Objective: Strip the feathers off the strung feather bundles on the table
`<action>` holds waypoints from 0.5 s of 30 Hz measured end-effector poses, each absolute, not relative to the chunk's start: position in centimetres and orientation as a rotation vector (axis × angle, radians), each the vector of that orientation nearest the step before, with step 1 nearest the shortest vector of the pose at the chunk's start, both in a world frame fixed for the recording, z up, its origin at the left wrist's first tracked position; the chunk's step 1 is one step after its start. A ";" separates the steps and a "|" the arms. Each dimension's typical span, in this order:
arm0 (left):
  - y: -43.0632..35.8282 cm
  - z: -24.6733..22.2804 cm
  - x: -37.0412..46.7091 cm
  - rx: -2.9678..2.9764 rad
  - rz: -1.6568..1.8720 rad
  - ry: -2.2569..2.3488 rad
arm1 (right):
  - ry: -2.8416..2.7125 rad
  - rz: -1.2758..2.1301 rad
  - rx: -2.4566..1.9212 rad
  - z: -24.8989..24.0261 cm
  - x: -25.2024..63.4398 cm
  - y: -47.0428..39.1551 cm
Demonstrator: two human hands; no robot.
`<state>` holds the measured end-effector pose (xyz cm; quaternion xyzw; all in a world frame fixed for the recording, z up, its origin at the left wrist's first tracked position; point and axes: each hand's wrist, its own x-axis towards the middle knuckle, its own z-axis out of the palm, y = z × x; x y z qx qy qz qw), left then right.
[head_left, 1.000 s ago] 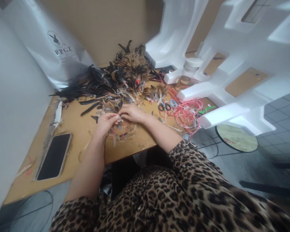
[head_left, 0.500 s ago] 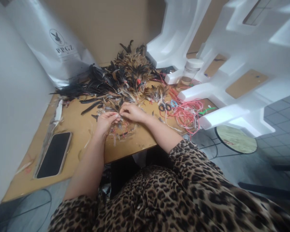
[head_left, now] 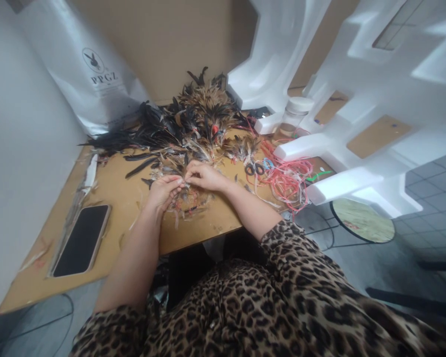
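Over the front part of the wooden table, my left hand [head_left: 164, 191] and my right hand [head_left: 204, 177] meet fingertip to fingertip. Both are closed in a pinch. Whatever lies between the fingers is too small and blurred to name. Short brown feathers [head_left: 169, 166] lie just behind the fingers, and reddish scraps [head_left: 189, 201] with feather bits are scattered below them. Farther back spreads a heap of dark and brown feathers [head_left: 204, 101], with long black feathers [head_left: 113, 139] toward the left.
Black-handled scissors [head_left: 254, 169] lie beside tangled pink string [head_left: 288, 181] on the right. A phone [head_left: 82, 240] rests at the left. White foam pieces [head_left: 338, 191] overhang the right side near a lidded jar [head_left: 295, 115]. A silvery bag [head_left: 92, 74] stands behind.
The view has shifted slightly, so the scene sits a little lower. My hands stay pinched together in the same place over the table.
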<state>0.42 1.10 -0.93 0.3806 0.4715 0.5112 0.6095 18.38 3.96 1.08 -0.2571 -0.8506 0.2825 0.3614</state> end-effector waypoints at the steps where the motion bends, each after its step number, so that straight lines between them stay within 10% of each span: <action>1: 1.1 -1.0 0.4 0.876 1.176 1.081 | -2.202 0.727 -0.659 1.0 18.4 4.0; 15: 0.6 -1.0 0.7 1.080 1.178 1.099 | -2.108 0.905 -0.757 0.9 18.0 3.8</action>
